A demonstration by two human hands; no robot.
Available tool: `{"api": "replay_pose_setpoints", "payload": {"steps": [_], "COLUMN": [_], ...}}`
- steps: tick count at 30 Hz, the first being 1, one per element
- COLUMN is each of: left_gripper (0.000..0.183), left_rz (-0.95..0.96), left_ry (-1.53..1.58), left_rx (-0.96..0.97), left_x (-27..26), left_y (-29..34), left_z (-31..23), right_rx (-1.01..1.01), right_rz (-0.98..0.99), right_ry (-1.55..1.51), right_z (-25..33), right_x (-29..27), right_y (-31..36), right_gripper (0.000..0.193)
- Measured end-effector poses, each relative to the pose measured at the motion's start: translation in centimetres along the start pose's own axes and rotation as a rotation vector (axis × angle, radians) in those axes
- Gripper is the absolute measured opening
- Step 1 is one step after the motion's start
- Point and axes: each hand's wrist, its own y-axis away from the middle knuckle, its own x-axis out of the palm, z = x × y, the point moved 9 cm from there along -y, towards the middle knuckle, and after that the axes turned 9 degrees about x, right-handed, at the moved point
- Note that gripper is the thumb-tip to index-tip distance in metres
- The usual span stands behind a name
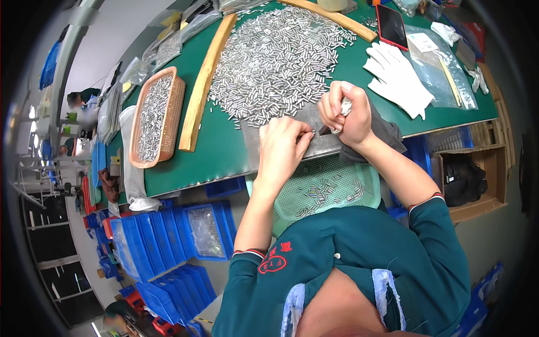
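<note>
My left hand rests at the grey work plate on the table's front edge, thumb and forefinger pinched on a small metal pin. My right hand is wrapped round a tool with a white-wrapped handle; its lower end points to the pin, and its kind is mostly hidden by my fingers. Just beyond both hands spreads a big heap of short silvery metal pins. Below the table edge, a light green mesh basket holds some loose pins.
Wooden strips border the heap. To the left stands a pink basket full of pins. White gloves, a red-edged phone and plastic bags lie at right. Dark cloth hangs near my right wrist; blue bins stand below left.
</note>
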Motion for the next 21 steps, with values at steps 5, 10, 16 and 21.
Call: {"api": "replay_pose_setpoints", "payload": {"steps": [5, 10, 16, 21], "left_gripper": [0.009, 0.01, 0.009, 0.01], "left_rz": [-0.099, -0.126, -0.125, -0.122], "left_ry": [0.053, 0.083, 0.097, 0.086], "left_rx": [-0.056, -0.072, -0.095, -0.067], "left_x": [0.25, 0.36, 0.37, 0.31], "left_y": [0.34, 0.57, 0.65, 0.55], "left_z": [0.67, 0.93, 1.1, 0.87], "right_rx": [0.014, 0.023, -0.011, -0.028], "right_rz": [-0.016, -0.034, -0.048, -0.01], "right_ry": [0.049, 0.064, 0.016, 0.155], "right_z": [-0.09, -0.2, -0.11, 0.0], "right_x": [0.13, 0.19, -0.15, 0.71], "right_y": [-0.16, -0.27, -0.04, 0.14], "right_gripper": [0.038, 0.039, 0.039, 0.038]}}
